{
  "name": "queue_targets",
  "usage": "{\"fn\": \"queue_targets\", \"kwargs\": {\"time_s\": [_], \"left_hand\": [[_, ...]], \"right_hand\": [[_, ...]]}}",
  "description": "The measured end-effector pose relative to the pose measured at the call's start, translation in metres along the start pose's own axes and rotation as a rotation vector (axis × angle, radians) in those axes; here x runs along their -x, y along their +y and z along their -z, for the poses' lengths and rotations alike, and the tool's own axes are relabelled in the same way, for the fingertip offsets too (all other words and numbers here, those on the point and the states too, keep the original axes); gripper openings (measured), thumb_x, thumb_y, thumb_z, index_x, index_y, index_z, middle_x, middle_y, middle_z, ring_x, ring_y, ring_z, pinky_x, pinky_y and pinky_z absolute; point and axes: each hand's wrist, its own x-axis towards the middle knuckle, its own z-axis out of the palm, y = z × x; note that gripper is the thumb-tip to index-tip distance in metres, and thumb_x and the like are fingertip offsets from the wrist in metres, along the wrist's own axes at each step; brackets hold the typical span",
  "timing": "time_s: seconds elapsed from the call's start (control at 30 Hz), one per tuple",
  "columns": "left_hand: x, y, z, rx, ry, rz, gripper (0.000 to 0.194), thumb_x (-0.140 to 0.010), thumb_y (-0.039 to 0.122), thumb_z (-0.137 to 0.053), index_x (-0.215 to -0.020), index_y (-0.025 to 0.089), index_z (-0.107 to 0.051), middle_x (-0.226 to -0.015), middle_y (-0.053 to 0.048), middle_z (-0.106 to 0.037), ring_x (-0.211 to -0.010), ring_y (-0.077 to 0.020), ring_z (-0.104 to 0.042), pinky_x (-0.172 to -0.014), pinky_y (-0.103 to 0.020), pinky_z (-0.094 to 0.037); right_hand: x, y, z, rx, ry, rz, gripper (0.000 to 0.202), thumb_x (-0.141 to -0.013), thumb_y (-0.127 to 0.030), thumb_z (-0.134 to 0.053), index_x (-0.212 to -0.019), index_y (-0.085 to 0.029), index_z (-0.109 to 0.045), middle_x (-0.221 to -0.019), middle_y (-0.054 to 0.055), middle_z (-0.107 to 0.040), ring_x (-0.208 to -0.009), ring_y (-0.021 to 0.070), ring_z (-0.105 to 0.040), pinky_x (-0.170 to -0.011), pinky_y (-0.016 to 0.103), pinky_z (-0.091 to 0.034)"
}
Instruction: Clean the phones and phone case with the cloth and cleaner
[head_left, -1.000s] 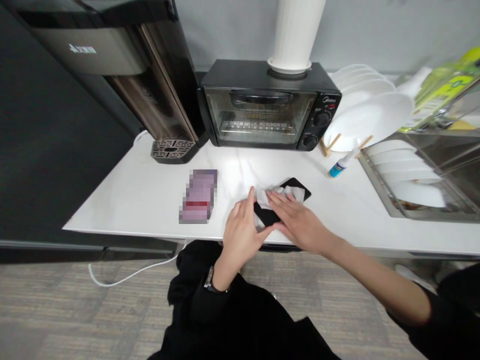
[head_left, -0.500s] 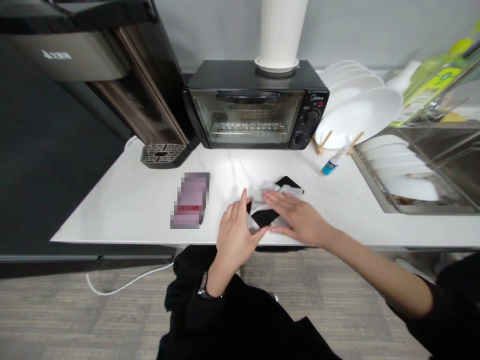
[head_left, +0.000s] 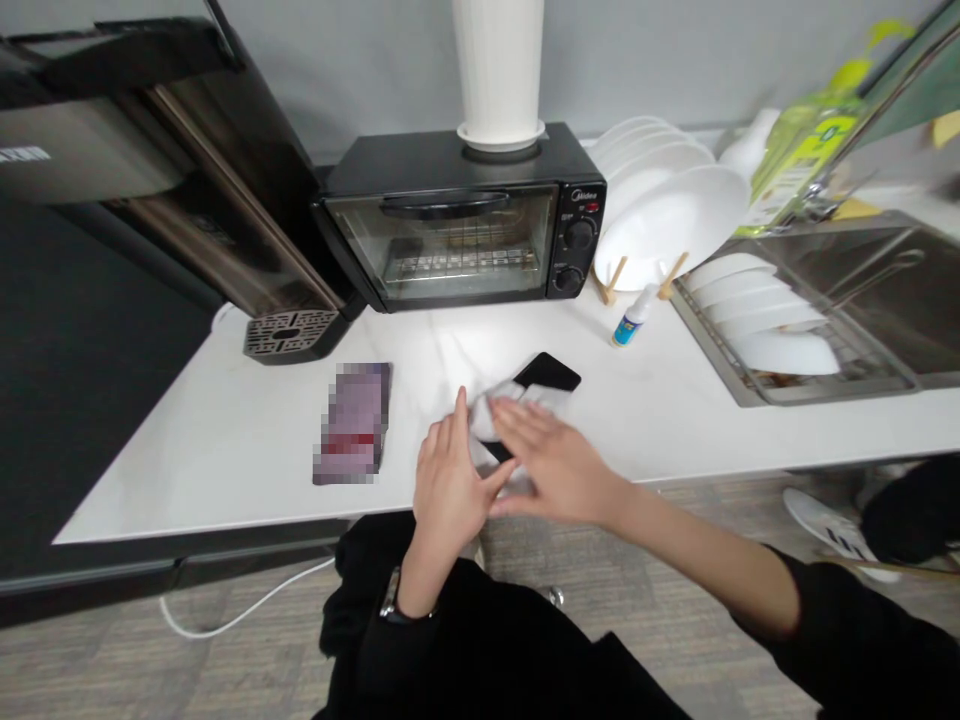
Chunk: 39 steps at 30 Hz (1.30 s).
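Observation:
A black phone [head_left: 548,372] lies flat on the white counter [head_left: 225,440], near its front edge. A crumpled white wipe [head_left: 487,410] lies on the phone. My right hand [head_left: 551,465] presses flat on the wipe, fingers spread. My left hand [head_left: 448,482] rests against the phone's left near end, fingers straight, steadying it. Most of the phone is hidden under the wipe and both hands.
A blurred purple packet [head_left: 352,424] lies left of my hands. Behind stand a black toaster oven [head_left: 457,230] with a white ribbed cylinder [head_left: 499,70] on top, a dark dispenser [head_left: 187,170], a small spray bottle [head_left: 631,316], white plates [head_left: 667,220] and a steel dish rack [head_left: 787,330].
My right hand has slid the wipe toward me along the phone, uncovering its far corner. My head has shifted, so the whole counter sits further left and lower in view.

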Motion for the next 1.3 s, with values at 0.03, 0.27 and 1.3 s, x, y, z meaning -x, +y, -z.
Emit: {"fn": "queue_targets", "kwargs": {"time_s": [0.03,0.27,1.3], "left_hand": [[0.000,0.000,0.000,-0.008,-0.003,0.002,0.102,-0.088,0.037,-0.075,-0.166,0.022,-0.011,-0.132,-0.014,-0.063,-0.119,-0.0354,-0.059,-0.104,-0.055,-0.049],[0.000,0.000,-0.002,0.008,0.024,-0.005,0.106,-0.086,0.045,-0.078,-0.166,0.022,-0.012,-0.136,-0.013,-0.063,-0.122,-0.0342,-0.057,-0.107,-0.053,-0.048],[0.000,0.004,-0.002,0.033,0.021,-0.021,0.103,-0.092,0.037,-0.067,-0.168,0.022,0.001,-0.156,-0.018,-0.047,-0.131,-0.0379,-0.051,-0.110,-0.056,-0.045]], "right_hand": [[-0.001,-0.004,-0.002,-0.041,-0.037,0.074,0.107,-0.089,-0.085,-0.045,-0.160,-0.007,-0.036,-0.165,0.020,-0.038,-0.157,0.0312,-0.033,-0.131,0.051,-0.028],[-0.008,0.008,0.000,0.075,0.076,-0.167,0.095,-0.097,-0.077,-0.038,-0.157,-0.004,-0.041,-0.162,0.026,-0.041,-0.154,0.0360,-0.038,-0.128,0.059,-0.030],[-0.013,-0.005,0.000,0.020,-0.009,-0.045,0.090,-0.097,-0.072,-0.048,-0.158,-0.006,-0.040,-0.165,0.022,-0.038,-0.157,0.0327,-0.034,-0.131,0.054,-0.027]]}}
